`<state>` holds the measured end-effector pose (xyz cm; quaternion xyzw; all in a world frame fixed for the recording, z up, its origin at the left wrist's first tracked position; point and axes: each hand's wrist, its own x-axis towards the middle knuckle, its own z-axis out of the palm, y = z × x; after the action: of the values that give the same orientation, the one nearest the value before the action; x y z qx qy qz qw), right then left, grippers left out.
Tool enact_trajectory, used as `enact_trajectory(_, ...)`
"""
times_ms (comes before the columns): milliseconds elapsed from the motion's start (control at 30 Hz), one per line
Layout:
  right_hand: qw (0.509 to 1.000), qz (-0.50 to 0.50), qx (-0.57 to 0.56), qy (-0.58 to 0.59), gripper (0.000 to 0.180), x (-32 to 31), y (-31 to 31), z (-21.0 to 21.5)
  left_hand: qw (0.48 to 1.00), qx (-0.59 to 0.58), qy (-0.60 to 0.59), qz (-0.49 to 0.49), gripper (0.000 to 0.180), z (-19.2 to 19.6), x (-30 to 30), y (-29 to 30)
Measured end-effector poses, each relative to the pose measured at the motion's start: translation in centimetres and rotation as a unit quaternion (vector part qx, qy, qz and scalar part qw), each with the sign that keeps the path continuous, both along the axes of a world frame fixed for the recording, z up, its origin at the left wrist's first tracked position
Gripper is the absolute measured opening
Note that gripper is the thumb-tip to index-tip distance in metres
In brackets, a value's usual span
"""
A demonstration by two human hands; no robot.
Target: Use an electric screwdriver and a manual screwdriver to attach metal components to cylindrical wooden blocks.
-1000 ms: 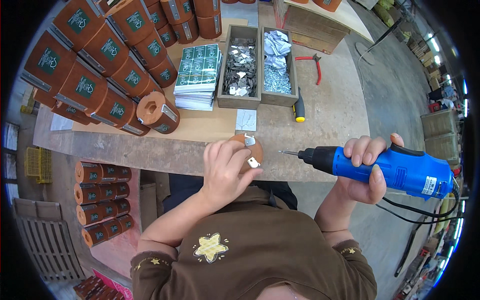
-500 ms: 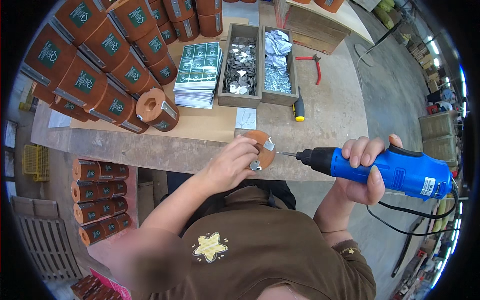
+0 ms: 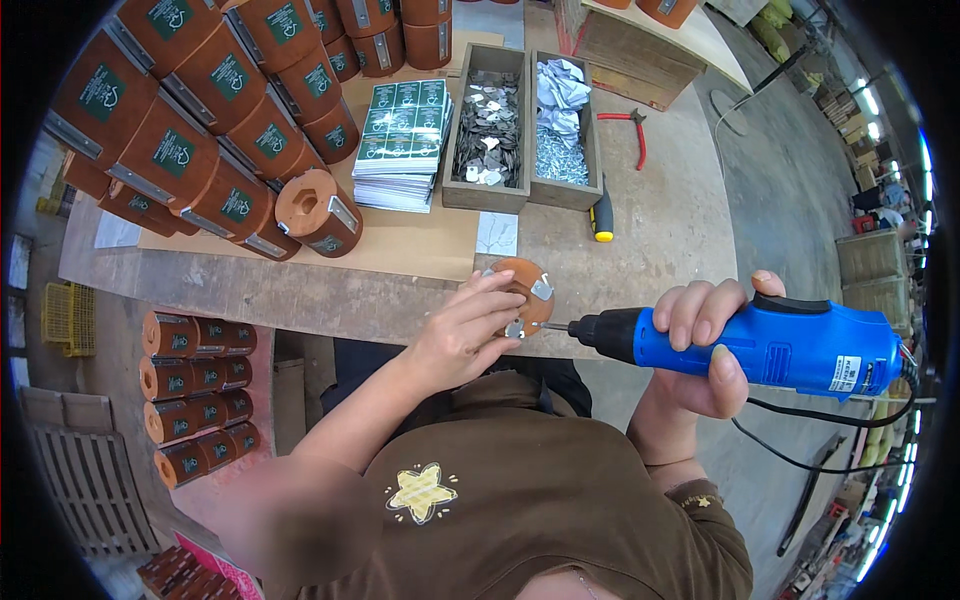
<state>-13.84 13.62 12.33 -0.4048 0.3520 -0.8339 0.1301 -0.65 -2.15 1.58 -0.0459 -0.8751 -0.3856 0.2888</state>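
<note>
At the workbench's near edge, my left hand (image 3: 462, 332) grips a round brown wooden piece (image 3: 522, 270), its fingers laid over the left side. Two small metal clips show on the piece: an upper clip (image 3: 542, 290) and a lower clip (image 3: 515, 328). My right hand (image 3: 708, 388) is wrapped around a blue electric screwdriver (image 3: 775, 345) with a black nose, held level. Its thin bit (image 3: 550, 325) points left, with the tip at the piece's right side near the lower clip. Whether the tip touches a screw is too small to tell.
Beyond my hands stand a wooden box of metal plates (image 3: 490, 150), a box of screws (image 3: 563, 155), a sticker stack (image 3: 400, 150), red-handled pliers (image 3: 638, 135) and a yellow-black handle (image 3: 602, 220). Stacked brown cylinders (image 3: 230, 130) fill the left. A black cord (image 3: 830, 430) trails right.
The screwdriver has moved left and slightly down, bringing its bit from apart to the wooden piece's edge near the lower clip. My left hand keeps its hold.
</note>
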Motion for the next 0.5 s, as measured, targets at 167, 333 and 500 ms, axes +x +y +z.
enact_trajectory(167, 1.0, 0.005, 0.013, 0.004, 0.063, 0.5, -0.5, -0.1, 0.999, 0.011, 0.013, 0.035, 0.027, -0.3, 0.2, 0.5)
enact_trajectory(333, 0.999, -0.001, 0.042, 0.009, 0.062, 1.1, -0.9, 0.0, 0.999, 0.008, 0.026, 0.042, 0.027, -0.5, 0.2, 0.6)
enact_trajectory(500, 0.997, 0.001, 0.078, 0.02, 0.061, 1.6, -1.3, 0.1, 0.998, 0.018, 0.03, 0.05, 0.026, -0.7, 0.2, 0.8)
